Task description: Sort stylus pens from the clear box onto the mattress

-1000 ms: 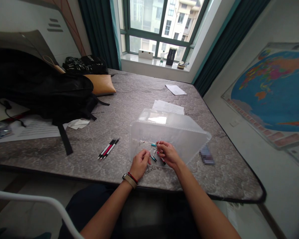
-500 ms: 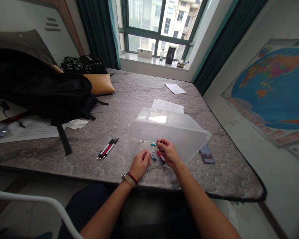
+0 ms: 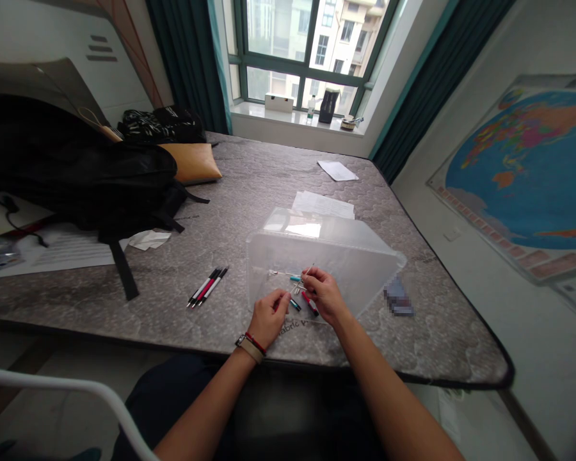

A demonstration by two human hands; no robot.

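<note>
A clear plastic box (image 3: 326,250) lies tipped on its side, its open face towards me. Both my hands are at its mouth. My left hand (image 3: 270,315) is closed in a pinch, a thin pale pen part (image 3: 294,290) showing at its fingertips. Pinched in my right hand (image 3: 324,293) is a thin, stick-like pen part (image 3: 312,266), its tip poking up. Between and below the hands lie a red pen piece (image 3: 310,303), a dark teal pen piece (image 3: 295,305), a light blue piece (image 3: 295,278) and small silvery bits too small to name.
Several assembled pens (image 3: 208,287) lie side by side to the left. A black backpack (image 3: 77,166) and a tan pouch (image 3: 192,161) fill the far left. Paper sheets (image 3: 324,203) sit behind the box. A blurred dark item (image 3: 398,299) lies right, on the mattress (image 3: 441,326).
Almost nothing differs. My left hand has shifted very slightly, and both hands keep their pinches at the mouth of the box.
</note>
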